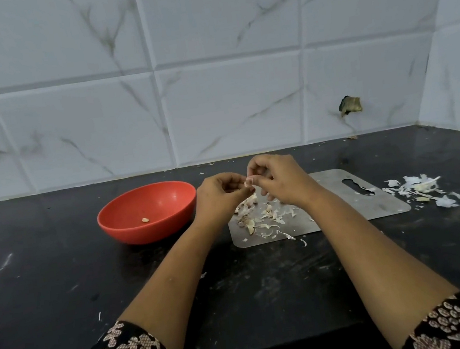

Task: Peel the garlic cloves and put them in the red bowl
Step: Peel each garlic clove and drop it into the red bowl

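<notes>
Dark table carries a steel board and the red bowl (one peeled clove inside). Over the board, left grip and right grip both pinch a garlic clove, mid-peel I judge; next, strip its skin and drop it in the bowl.

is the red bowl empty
No, one small garlic clove lies on the bottom of the red bowl.

One red bowl, one metal board
</notes>
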`<state>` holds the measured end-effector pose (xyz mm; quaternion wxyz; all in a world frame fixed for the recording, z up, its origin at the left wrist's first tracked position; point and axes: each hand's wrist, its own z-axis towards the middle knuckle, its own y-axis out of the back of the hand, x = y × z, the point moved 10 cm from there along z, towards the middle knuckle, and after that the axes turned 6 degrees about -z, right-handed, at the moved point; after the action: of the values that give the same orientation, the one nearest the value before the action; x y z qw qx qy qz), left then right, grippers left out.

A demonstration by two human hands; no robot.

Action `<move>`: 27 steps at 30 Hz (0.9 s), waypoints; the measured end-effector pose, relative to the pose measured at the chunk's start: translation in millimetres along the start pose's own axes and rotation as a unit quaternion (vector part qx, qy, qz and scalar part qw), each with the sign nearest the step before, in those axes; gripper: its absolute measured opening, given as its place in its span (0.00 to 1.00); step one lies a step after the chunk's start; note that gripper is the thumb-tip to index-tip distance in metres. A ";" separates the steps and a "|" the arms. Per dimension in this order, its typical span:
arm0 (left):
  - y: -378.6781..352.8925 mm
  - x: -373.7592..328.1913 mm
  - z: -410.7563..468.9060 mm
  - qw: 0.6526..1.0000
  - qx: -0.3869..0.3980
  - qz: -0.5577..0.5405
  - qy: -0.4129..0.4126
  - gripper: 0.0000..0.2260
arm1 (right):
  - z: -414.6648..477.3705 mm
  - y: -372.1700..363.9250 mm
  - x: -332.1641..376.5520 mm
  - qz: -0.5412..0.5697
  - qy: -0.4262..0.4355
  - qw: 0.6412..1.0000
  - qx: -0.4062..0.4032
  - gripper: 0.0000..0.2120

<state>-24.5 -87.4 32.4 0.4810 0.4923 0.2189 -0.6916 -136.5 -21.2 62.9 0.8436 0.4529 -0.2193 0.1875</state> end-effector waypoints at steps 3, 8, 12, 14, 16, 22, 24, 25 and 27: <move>-1.2 0.1 -0.7 0.999 -0.002 -0.052 0.016 0.09 | -1.6 -2.1 0.1 0.055 -0.009 0.998 0.016 0.03; 7.2 -8.8 -2.7 0.993 -0.043 -0.108 -0.004 0.15 | -0.9 -7.5 -1.1 0.187 -0.036 0.981 0.036 0.05; 11.1 -17.4 -3.6 0.992 -0.053 -0.112 -0.034 0.12 | 0.1 -7.0 -4.5 0.269 -0.059 0.961 0.027 0.06; 8.6 -17.7 -2.6 0.991 -0.042 -0.120 -0.044 0.09 | 0.0 -4.5 -4.4 0.301 -0.064 0.951 0.011 0.06; 5.6 -15.0 -1.7 0.989 -0.037 -0.140 -0.042 0.08 | 0.0 -4.3 -3.8 0.338 -0.072 0.938 -0.001 0.05; 1.3 -9.4 -1.8 0.970 -0.031 -0.240 -0.020 0.10 | -0.1 -11.9 -5.5 0.450 -0.105 0.887 -0.027 0.05; -0.9 -9.3 -1.9 0.966 -0.024 -0.256 -0.010 0.09 | -0.9 -14.5 -5.9 0.480 -0.117 0.869 -0.036 0.04; -1.4 -9.6 -2.7 0.968 -0.025 -0.251 -0.007 0.08 | -1.4 -16.1 -6.9 0.489 -0.123 0.863 -0.038 0.04; -0.8 -8.2 -3.2 0.972 -0.035 -0.231 -0.006 0.06 | -2.2 -20.2 -8.2 0.491 -0.130 0.861 -0.032 0.04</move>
<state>-23.4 -80.9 38.2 0.3264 0.4076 0.3477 -0.7787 -132.5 -30.8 43.6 0.6205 0.2795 -0.5265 0.5095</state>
